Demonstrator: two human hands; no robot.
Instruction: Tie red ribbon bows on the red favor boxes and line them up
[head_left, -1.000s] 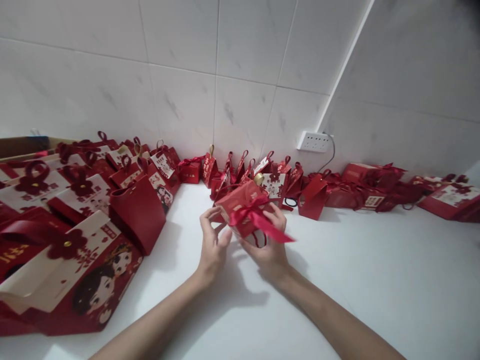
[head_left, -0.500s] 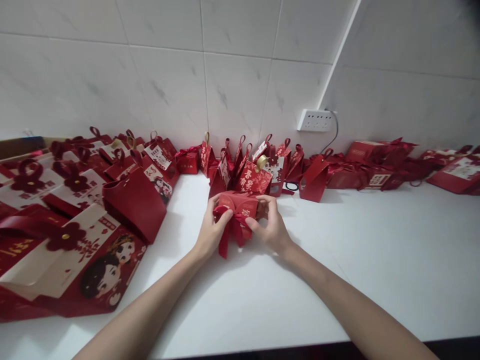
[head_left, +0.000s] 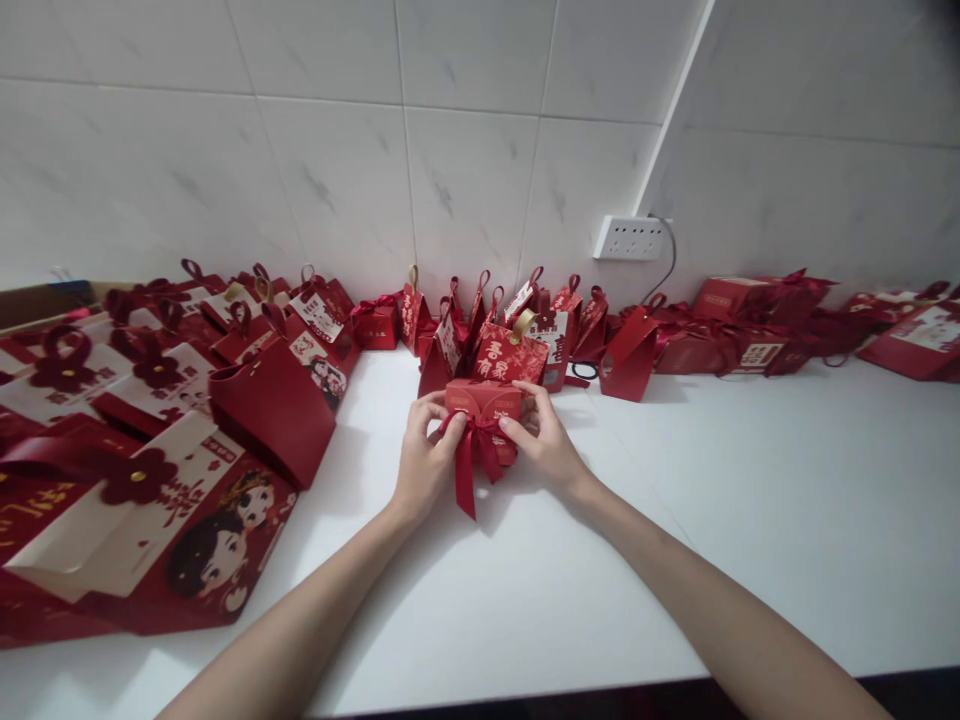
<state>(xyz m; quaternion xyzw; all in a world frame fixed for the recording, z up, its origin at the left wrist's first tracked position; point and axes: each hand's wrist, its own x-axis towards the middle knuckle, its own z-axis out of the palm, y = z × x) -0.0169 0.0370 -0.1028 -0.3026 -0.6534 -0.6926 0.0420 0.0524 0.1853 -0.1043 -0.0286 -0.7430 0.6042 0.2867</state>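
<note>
Between my two hands is a small red gift box (head_left: 480, 398), its front tied with a dark red ribbon bow (head_left: 478, 440). One ribbon tail hangs down toward the white tabletop. My left hand (head_left: 429, 448) grips the box's left side, with the thumb on the left part of the bow. On the opposite side my right hand (head_left: 546, 438) holds the box, thumb pressed near the bow's right loop and fingers behind the corner. Right behind the box stands a red gift box with gold characters (head_left: 510, 355), among several others with loop handles.
Many red and cream gift boxes crowd the left, the nearest a large flower-clasp box (head_left: 217, 540). Along the wall at right lie ribboned red boxes (head_left: 690, 350). A power strip (head_left: 630, 238) is on the tiled wall. The white table (head_left: 787, 520) ends at a front edge.
The held gift box has turned a little so its front faces me more squarely, and it has shifted slightly right. Both thumbs stay at the bow, whose tail now hangs straighter.
</note>
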